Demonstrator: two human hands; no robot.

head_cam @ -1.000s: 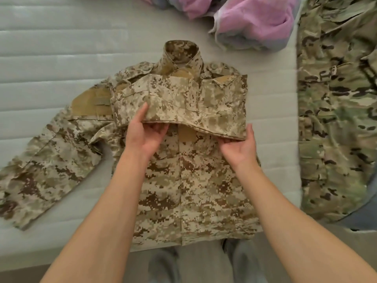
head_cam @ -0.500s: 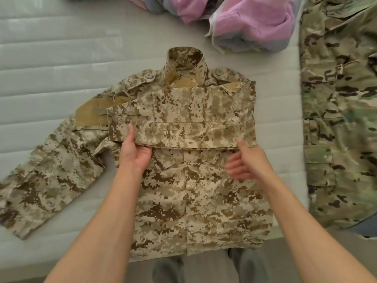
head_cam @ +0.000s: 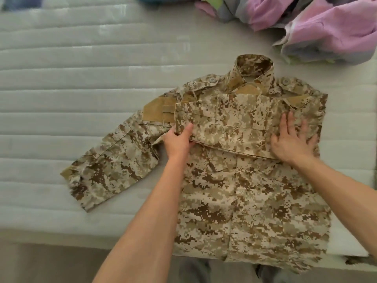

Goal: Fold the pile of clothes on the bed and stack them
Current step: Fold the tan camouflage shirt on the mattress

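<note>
A tan, pixel-patterned camouflage jacket (head_cam: 240,193) of stiff woven cloth lies front-up on the ribbed white mattress (head_cam: 81,78), one sleeve folded across its chest. The left hand (head_cam: 178,139) pinches the sleeve's cuff end; the right hand (head_cam: 293,139) presses flat, fingers spread, on the fold. Crumpled pink fabric (head_cam: 326,27) lies beyond the collar.

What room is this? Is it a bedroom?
Probably a bedroom. The camouflage jacket lies on a white quilted mattress, a crumpled pink blanket sits at the far edge, and two hands are folding clothes there.

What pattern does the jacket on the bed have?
The jacket has a tan and brown pixel camouflage pattern, seen in the head view.
</note>
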